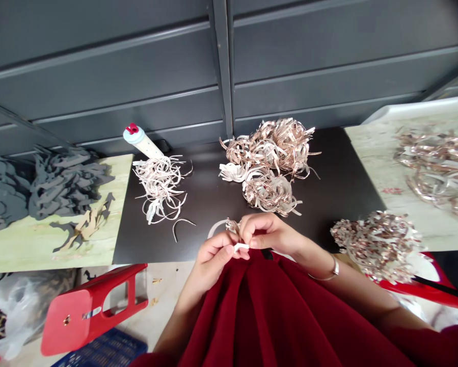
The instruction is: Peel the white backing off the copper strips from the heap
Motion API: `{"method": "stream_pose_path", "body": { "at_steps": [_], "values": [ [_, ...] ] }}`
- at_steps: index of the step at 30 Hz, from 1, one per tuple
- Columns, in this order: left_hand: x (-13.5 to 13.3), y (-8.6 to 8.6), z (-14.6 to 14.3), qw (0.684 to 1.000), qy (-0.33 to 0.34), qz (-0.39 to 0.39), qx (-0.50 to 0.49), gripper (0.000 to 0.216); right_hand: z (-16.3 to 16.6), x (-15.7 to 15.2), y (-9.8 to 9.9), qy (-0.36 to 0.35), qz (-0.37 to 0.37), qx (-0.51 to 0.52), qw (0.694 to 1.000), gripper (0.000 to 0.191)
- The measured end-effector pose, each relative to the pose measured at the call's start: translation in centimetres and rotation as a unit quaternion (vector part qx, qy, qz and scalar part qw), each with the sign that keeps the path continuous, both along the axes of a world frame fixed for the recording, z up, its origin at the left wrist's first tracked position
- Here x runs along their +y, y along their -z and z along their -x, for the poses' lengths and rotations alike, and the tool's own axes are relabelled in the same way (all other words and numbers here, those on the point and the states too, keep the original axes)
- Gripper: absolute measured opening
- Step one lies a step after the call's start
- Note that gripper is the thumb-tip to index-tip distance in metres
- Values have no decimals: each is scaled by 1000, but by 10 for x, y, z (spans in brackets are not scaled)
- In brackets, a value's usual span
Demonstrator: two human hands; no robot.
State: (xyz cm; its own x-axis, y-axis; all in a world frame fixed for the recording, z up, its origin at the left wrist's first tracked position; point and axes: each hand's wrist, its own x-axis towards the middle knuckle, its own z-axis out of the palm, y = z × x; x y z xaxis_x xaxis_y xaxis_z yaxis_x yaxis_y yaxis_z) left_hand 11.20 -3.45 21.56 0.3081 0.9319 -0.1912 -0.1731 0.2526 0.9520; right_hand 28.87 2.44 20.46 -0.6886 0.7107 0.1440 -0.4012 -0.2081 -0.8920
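Close in front of my body, at the near edge of the black table, my left hand and my right hand meet. Both pinch a thin strip whose white side shows between the fingertips. A pale loop and a shiny rose-gold part stick out above the left fingers; whether they belong to the same strip I cannot tell. Beyond my hands lies a tangled heap of rose-gold and white strips. To the left is a looser pile of narrow white strips, with a single curved strip apart from it.
A pale cylinder with a red top stands by the grey wall panels. Dark grey cut-out pieces cover the left table. A crinkled rose-gold bundle is at right, more strips beyond. A red stool stands at lower left.
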Motion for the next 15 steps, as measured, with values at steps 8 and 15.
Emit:
{"method": "stream_pose_path", "body": {
  "at_steps": [8, 15],
  "values": [
    [-1, 0, 2, 983, -33, -87, 161, 33, -15, 13, 4, 20, -101, -72, 992, 27],
    [2, -8, 0, 858, -24, -296, 419, 21, -4, 2, -7, 125, -248, -260, 925, 36]
  ]
}}
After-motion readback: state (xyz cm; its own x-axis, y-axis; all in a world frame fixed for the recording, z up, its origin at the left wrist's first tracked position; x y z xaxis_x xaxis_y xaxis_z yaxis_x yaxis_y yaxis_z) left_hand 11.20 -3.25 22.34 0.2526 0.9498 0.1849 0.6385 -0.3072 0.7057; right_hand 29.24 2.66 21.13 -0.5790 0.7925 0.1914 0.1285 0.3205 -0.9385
